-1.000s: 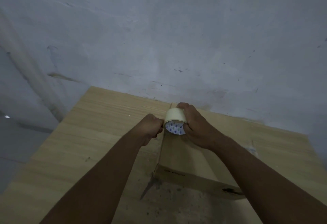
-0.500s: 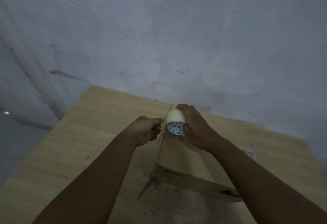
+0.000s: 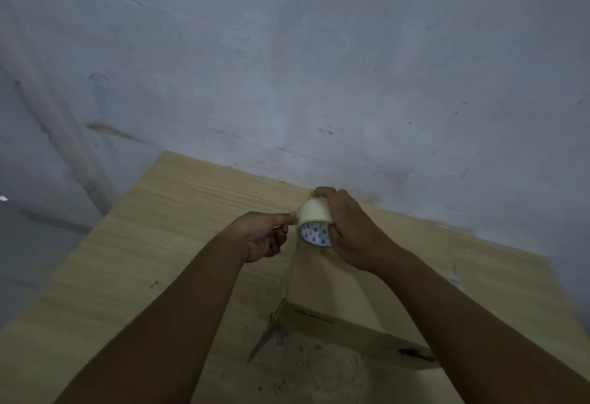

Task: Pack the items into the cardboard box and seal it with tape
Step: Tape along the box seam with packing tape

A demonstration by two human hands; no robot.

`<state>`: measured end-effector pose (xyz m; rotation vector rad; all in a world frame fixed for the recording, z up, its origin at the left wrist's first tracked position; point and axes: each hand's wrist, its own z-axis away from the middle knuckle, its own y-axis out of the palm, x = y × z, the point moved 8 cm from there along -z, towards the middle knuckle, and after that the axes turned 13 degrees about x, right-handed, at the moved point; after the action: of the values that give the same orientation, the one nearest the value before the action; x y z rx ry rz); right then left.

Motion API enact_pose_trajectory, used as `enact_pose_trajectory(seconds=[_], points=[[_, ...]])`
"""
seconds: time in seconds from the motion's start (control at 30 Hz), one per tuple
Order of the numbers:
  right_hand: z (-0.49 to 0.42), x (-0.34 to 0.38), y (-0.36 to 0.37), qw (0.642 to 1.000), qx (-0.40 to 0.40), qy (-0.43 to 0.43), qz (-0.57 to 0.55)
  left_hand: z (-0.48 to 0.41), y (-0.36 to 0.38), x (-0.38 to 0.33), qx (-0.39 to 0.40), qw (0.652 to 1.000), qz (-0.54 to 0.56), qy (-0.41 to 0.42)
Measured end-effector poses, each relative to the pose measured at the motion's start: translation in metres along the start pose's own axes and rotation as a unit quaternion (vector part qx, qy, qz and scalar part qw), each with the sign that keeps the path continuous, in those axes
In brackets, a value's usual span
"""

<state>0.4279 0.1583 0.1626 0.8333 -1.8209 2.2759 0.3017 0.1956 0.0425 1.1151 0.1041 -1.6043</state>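
Note:
A closed cardboard box [image 3: 332, 295] lies on the wooden table [image 3: 178, 244], its near side facing me. My right hand [image 3: 354, 231] grips a beige roll of tape [image 3: 314, 223] with a white printed core, held above the box's far left corner. My left hand [image 3: 265, 234] is just left of the roll, thumb and finger pinched at the roll's edge, apparently on the tape's free end. Whether any tape is stuck on the box I cannot tell. The items are not visible.
A pair of scissors [image 3: 268, 338] lies on the table at the box's near left corner, tips toward me. A grey plastered wall [image 3: 319, 68] stands right behind the table. The table's left edge drops to a grey floor.
My left hand has drawn a little to the left of the roll and its fingers now pinch at the roll's edge. The roll and my right hand have stayed over the box's far corner.

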Motion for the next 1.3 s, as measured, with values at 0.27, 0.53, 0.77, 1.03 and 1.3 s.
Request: enact_pose_trajectory(seconds=[0.27, 0.53, 0.77, 1.03, 1.3], points=[[-0.014, 0.013, 0.001, 0.994, 0.037, -0.001, 0.105, -0.003, -0.024, -0.002, -0.057, 0.997, -0.010, 0.046], [-0.025, 0.026, 0.001, 0.966, 0.098, -0.005, 0.238, -0.006, -0.049, 0.014, -0.054, 0.998, 0.010, 0.014], [-0.026, 0.026, 0.002, 0.960, 0.143, 0.003, 0.242, -0.016, -0.045, 0.022, -0.028, 0.999, 0.036, 0.007], [-0.034, 0.028, 0.008, 0.950, 0.207, 0.028, 0.231, -0.021, -0.038, 0.036, 0.038, 0.990, 0.138, 0.009], [-0.040, 0.032, 0.012, 0.944, 0.225, 0.017, 0.240, -0.030, -0.031, 0.055, 0.005, 0.982, 0.184, 0.040]])
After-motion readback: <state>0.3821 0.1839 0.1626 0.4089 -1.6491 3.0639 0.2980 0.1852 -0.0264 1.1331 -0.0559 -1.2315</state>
